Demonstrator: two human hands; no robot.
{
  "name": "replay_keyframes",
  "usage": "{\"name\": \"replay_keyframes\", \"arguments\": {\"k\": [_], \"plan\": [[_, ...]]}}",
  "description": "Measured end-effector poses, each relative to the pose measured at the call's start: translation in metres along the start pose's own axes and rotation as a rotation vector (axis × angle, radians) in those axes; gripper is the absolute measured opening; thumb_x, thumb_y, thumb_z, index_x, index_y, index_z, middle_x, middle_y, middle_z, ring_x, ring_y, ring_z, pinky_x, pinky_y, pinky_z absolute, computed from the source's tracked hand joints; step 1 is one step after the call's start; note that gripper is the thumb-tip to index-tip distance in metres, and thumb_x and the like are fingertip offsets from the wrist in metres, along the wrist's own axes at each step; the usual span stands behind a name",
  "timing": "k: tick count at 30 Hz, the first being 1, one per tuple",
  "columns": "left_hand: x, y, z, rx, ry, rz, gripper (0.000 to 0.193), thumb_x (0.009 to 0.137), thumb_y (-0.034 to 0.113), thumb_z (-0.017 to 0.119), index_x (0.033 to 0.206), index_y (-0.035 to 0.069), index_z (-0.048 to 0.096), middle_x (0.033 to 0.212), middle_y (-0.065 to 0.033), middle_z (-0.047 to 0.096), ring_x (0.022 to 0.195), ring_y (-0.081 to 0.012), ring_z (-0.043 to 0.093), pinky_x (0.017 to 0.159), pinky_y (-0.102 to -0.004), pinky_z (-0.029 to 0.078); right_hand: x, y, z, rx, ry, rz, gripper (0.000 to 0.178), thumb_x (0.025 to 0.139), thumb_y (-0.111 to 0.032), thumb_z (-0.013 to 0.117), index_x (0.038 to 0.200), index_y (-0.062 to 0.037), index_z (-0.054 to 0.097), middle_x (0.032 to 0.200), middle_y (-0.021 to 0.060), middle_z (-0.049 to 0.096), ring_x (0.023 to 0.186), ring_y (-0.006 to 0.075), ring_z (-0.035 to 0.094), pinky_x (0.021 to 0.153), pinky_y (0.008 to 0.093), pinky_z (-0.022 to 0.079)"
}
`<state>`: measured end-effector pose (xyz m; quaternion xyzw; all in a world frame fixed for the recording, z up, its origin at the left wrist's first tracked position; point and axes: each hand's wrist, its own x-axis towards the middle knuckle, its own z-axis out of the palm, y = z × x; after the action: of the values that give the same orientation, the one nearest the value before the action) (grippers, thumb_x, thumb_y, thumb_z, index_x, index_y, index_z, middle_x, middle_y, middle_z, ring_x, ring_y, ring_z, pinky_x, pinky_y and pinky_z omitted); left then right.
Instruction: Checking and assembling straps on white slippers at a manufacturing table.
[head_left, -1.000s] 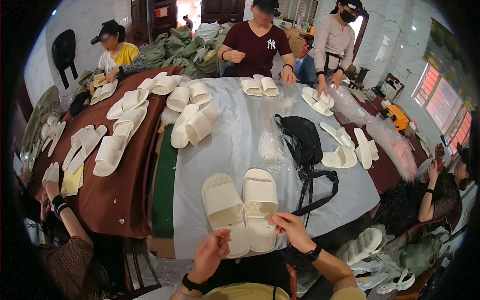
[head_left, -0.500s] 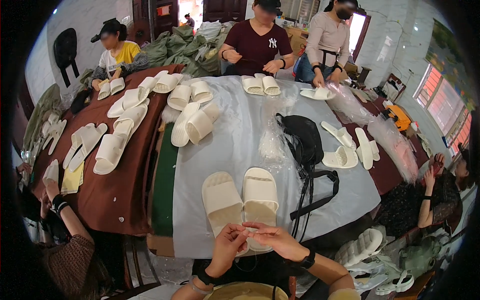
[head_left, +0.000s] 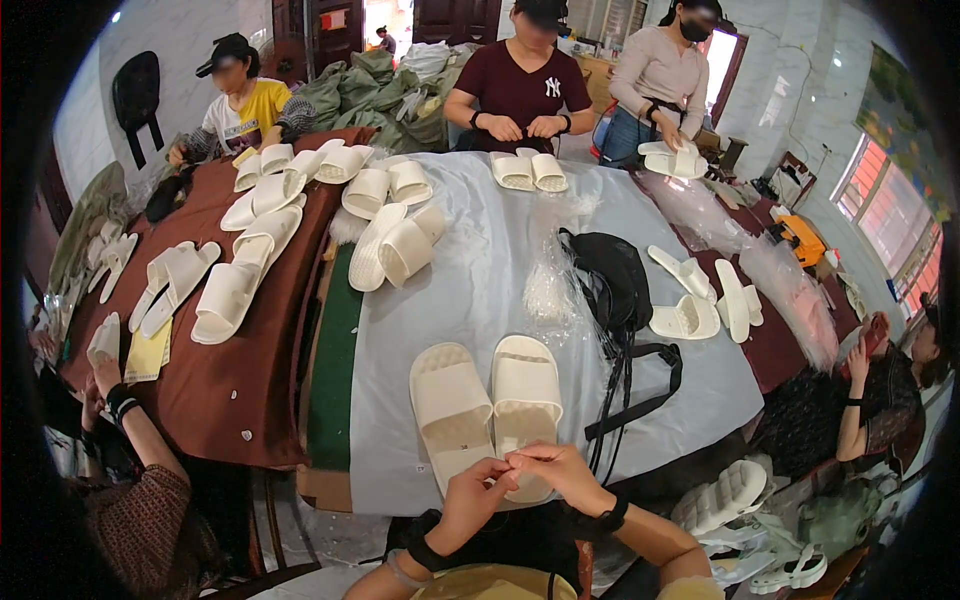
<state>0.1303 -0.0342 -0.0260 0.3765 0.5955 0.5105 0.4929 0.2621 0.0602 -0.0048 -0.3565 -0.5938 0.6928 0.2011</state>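
A pair of cream slide slippers lies in front of me on the grey sheet, the left slipper [head_left: 450, 390] and the right slipper [head_left: 527, 378] side by side, toes pointing away. My left hand [head_left: 474, 500] is closed in a pinch near the heel of the left slipper. Its fingertips meet those of my right hand [head_left: 562, 474], also pinched, above the heel of the right slipper. Whatever sits between the fingertips is too small to name. Both hands partly cover the heels.
A black bag [head_left: 612, 285] with straps lies right of the slippers, beside clear plastic wrap [head_left: 550, 285]. More cream slippers [head_left: 408, 248] are spread over the grey sheet [head_left: 460, 290] and the brown cloth [head_left: 225, 395]. Several co-workers surround the table; one [head_left: 672, 90] handles a slipper.
My joined fingertips have moved slightly right, over the right slipper's heel. The far-left co-worker's slippers now lie farther right on the brown cloth. The far-right co-worker has raised a slipper.
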Motion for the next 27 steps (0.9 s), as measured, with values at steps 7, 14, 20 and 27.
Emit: {"name": "replay_keyframes", "arguments": {"k": [7,14,20,27], "plan": [[0.012,-0.005,-0.002,-0.274,0.083,-0.187,0.022,0.085,0.020,0.056,0.086,-0.002,0.056,0.071,-0.0048,0.060,0.047,-0.0088,0.047,0.044,-0.0209,0.035,0.009,-0.012,-0.029,-0.291,-0.141,0.100,0.032,0.087,-0.021,0.054,0.115,-0.0063,0.056,0.089,0.0041,0.066,0.064,0.0066,0.054,0.059,0.0196,0.043],[0.030,0.001,0.021,-0.714,0.166,-0.417,0.018,0.088,0.020,0.050,0.087,0.002,0.049,0.080,-0.0063,0.057,0.043,-0.0086,0.037,0.039,-0.0215,0.026,0.099,-0.045,-0.080,-0.715,0.134,-0.422,0.023,0.087,-0.020,0.050,0.101,-0.0049,0.061,0.077,0.0094,0.064,0.065,0.0188,0.059,0.061,0.0289,0.046],[0.060,0.010,0.049,-0.885,0.219,-0.527,0.011,0.089,0.018,0.044,0.090,0.007,0.048,0.089,-0.0028,0.057,0.052,-0.0100,0.040,0.043,-0.0234,0.029,0.168,-0.031,-0.089,-1.096,-0.154,-0.235,0.030,0.086,-0.030,0.052,0.094,-0.0022,0.061,0.080,0.0108,0.063,0.072,0.0198,0.057,0.067,0.0292,0.045],[0.105,-0.011,0.064,-0.916,0.333,-0.462,0.010,0.086,0.020,0.044,0.086,0.013,0.052,0.083,0.0013,0.059,0.050,-0.0096,0.045,0.043,-0.0229,0.031,0.176,-0.039,-0.079,-1.019,-0.452,-0.078,0.051,0.084,-0.047,0.049,0.092,0.0018,0.061,0.085,0.0141,0.062,0.076,0.0212,0.056,0.070,0.0331,0.044]]}}
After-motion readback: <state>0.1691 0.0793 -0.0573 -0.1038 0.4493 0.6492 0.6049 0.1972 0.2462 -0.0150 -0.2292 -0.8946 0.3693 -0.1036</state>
